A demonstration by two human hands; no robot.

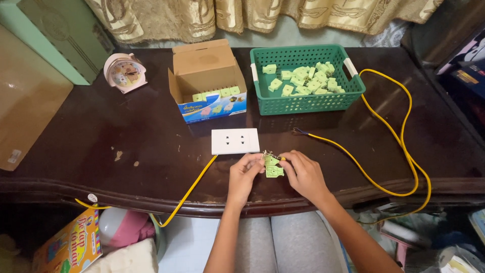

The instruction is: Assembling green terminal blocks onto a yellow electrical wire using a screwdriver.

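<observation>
A pink clock [125, 72] is set at ten o'clock on the table [151, 146]. At the near edge, a green plug [273, 167] is pinched between the left hand [244, 175] and right hand [304, 175]. A green basket [305, 78] is placed at one o'clock.

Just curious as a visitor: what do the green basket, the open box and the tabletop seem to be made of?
Green basket: likely moulded plastic, with a uniform lattice wall. Open box: cardboard, with brown matte flaps. Tabletop: probably dark varnished wood, glossy, with small chipped spots.
</observation>
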